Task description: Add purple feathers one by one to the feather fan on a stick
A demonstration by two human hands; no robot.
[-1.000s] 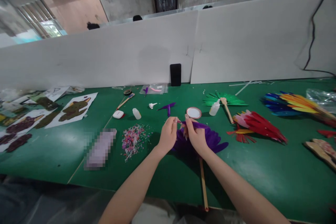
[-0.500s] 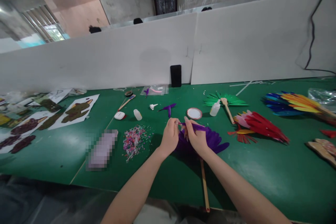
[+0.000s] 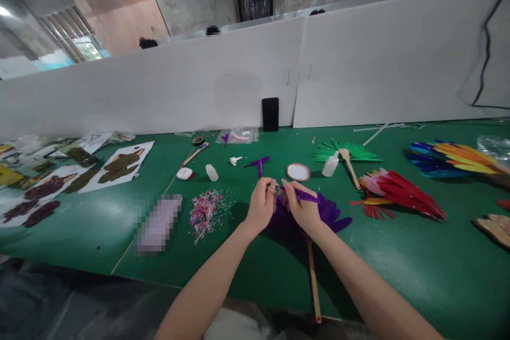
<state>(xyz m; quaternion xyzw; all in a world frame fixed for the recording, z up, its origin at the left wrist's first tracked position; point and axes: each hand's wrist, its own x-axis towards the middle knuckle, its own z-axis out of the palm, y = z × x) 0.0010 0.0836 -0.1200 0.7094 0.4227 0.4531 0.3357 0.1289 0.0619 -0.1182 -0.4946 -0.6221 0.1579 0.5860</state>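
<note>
Both my hands meet over a purple feather fan (image 3: 329, 213) lying on the green table (image 3: 398, 260). My left hand (image 3: 261, 206) pinches the quill end of a single purple feather (image 3: 305, 196). My right hand (image 3: 303, 209) is closed on the same feather a little further along, with its blade sticking out to the right. The fan's wooden handle (image 3: 314, 281) runs toward me between my forearms.
A round lid (image 3: 298, 171) and a small glue bottle (image 3: 330, 164) stand just beyond my hands. Green (image 3: 348, 152), red (image 3: 398, 188) and blue-orange (image 3: 450, 158) feather fans lie to the right. Confetti scraps (image 3: 205, 210), loose purple feathers (image 3: 258, 162), a black phone (image 3: 270, 114) and brown cutouts (image 3: 119, 164) lie left.
My hands have barely moved; they stay pinched on the purple feather. The view has shifted slightly, with everything sliding a little to the right.
</note>
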